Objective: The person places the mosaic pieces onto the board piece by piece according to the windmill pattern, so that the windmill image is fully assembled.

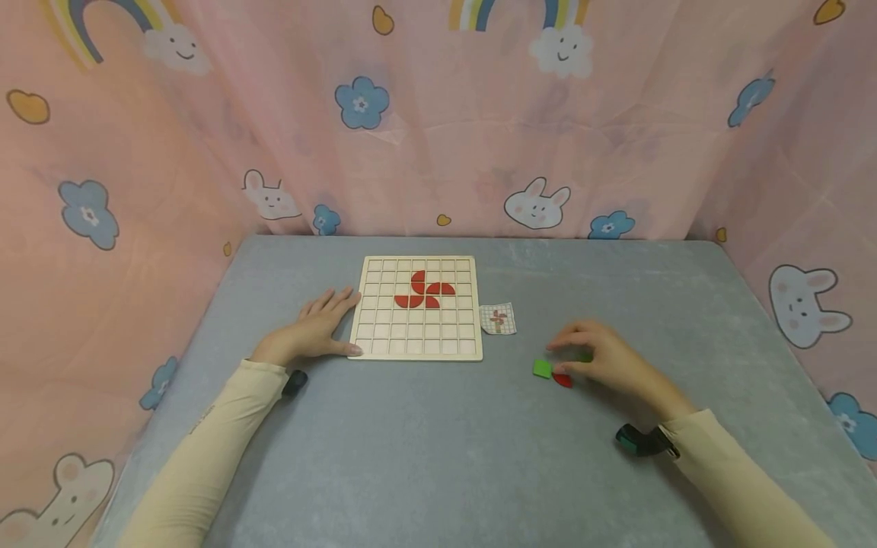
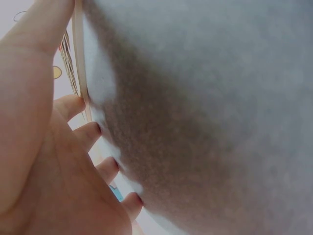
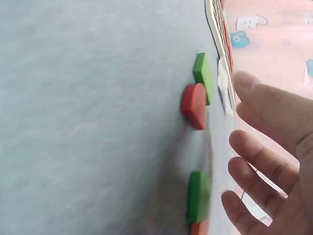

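grey table [image 1: 411, 457]; left hand [image 1: 315, 327] touching grid board [image 1: 414, 332]

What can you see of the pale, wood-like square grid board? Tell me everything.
The pale, wood-like square grid board lies flat on the grey table. A plain border surrounds rows of square cells. Red quarter-round pieces form a pinwheel above its middle; the other cells are bare. The left hand touches its left side with thumb and fingers. A small white printed paper card lies at its right edge; whether they touch is unclear.
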A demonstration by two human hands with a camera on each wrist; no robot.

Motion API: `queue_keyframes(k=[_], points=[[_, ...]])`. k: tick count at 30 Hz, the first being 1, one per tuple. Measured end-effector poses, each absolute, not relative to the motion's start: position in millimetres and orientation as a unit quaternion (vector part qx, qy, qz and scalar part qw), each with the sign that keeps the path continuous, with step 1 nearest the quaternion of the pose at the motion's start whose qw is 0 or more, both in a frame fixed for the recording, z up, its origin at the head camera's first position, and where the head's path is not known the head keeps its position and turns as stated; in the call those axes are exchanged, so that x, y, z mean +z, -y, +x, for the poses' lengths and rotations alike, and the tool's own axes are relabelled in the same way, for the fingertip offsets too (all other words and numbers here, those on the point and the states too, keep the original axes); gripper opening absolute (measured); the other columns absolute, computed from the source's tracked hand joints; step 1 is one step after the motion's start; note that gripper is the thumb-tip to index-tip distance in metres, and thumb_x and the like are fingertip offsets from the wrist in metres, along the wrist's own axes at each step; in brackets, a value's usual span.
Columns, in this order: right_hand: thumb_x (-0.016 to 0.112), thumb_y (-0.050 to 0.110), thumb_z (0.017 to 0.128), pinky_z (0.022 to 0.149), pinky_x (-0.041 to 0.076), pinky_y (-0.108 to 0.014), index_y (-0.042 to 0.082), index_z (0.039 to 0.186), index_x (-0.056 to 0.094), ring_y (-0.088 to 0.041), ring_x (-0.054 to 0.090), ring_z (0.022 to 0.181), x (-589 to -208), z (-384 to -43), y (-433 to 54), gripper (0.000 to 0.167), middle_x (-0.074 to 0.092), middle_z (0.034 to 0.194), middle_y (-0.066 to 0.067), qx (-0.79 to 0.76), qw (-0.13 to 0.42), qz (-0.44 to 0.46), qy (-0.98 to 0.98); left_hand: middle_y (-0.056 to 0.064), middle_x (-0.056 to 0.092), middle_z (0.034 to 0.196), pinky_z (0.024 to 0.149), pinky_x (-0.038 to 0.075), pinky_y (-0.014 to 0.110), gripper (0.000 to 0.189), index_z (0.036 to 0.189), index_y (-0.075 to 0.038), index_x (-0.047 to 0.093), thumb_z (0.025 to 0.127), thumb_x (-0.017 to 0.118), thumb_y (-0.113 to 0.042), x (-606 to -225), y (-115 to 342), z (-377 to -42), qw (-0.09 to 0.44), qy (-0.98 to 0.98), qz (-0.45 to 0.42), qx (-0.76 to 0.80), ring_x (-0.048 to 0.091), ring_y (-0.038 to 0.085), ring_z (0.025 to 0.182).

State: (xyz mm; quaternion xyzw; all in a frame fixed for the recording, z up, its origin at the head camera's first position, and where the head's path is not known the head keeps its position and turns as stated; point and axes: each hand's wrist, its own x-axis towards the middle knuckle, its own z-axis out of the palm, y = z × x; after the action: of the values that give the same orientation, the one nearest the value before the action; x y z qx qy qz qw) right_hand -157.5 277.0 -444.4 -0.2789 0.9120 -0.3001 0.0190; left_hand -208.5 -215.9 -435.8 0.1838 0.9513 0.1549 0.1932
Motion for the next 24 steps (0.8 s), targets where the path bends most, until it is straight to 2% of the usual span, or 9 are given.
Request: queue_keyframes(k=[8,14,24], points=[[0.087,0.028,0.074,0.093,0.041,-0.037,0.024,0.101,0.078,-0.020,0.052,0.111,-451.9,-140.7,-289.6,0.029,0.065,0.114,0.000,-0.297,0.036,-0.250,-0.921,0.016,0.005,0.168,0.119,0.005,0.068,0.107,0.160,-0.012,0.013,0.082,0.076,-0.051,-434.5,214.5,-207.8,0.194,-0.951,0.185,0.157,-0.001,0.045,0.154],[0.089,0.029,0.071,0.094,0.040,-0.036,0.029,0.093,0.073,-0.022,0.048,0.115,-455.1,-137.9,-293.0,0.027,0.061,0.118,-0.002,-0.303,0.049,-0.226,-0.925,0.017,0.006,0.168,0.119,0.005,0.069,0.106,0.160,-0.010,0.015,0.082,0.076,-0.049,-434.0,214.8,-207.4,0.187,-0.952,0.184,0.158,0.001,0.046,0.153],[0.088,0.031,0.072,0.090,0.042,-0.033,0.031,0.088,0.070,-0.021,0.048,0.115,-457.9,-138.7,-294.7,0.024,0.060,0.120,-0.002,-0.295,0.053,-0.216,-0.929,0.017,0.006,0.168,0.119,0.006,0.069,0.107,0.160,-0.011,0.015,0.082,0.075,-0.051,-435.6,216.3,-208.3,0.187,-0.952,0.186,0.156,0.001,0.046,0.153]])
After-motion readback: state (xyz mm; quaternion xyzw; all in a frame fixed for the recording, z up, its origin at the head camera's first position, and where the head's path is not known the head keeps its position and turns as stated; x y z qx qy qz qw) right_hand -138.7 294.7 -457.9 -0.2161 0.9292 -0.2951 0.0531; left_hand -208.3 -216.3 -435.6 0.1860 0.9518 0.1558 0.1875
